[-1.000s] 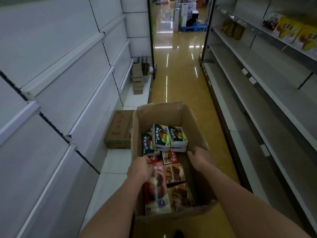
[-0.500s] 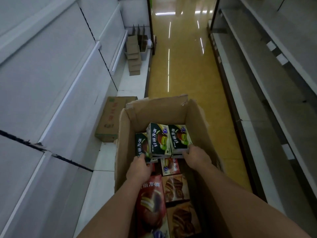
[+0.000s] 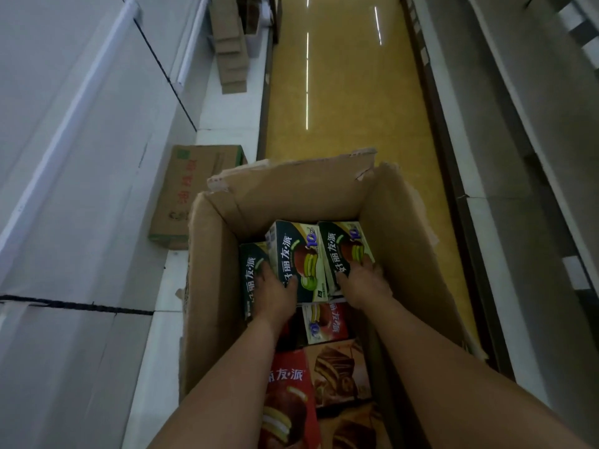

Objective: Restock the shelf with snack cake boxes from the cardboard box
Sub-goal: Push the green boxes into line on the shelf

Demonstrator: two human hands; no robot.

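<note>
**Both hands on green snack cake boxes inside an open carton, store aisle**

White shelving (image 3: 81, 157) runs along the left of the aisle and grey shelving (image 3: 518, 124) along the right, with a glossy yellow floor (image 3: 340, 92) between them. On the low white base of the left shelving lies a closed printed carton (image 3: 191, 196), and further down the aisle stands a stack of flattened cardboard (image 3: 230, 53).

The open cardboard box (image 3: 405, 254) fills the centre of the view, its flaps raised and its far flap torn at the edge. Inside it, at the far end, stand three green snack cake boxes: a left green box (image 3: 251, 264) set lower, a middle green box (image 3: 298, 254) and a right green box (image 3: 343, 247) side by side and touching. Nearer the camera lie a small red-and-white box (image 3: 327, 322), a large red box (image 3: 288, 406) and brown chocolate cake boxes (image 3: 340, 371).

The left hand (image 3: 275, 290) sits between the left and middle green boxes, thumb on the middle box's face; its fingers are hidden, so their spread cannot be told. The right hand (image 3: 363, 280) grips the near right corner of the right green box, fingers curled over its face.
</note>
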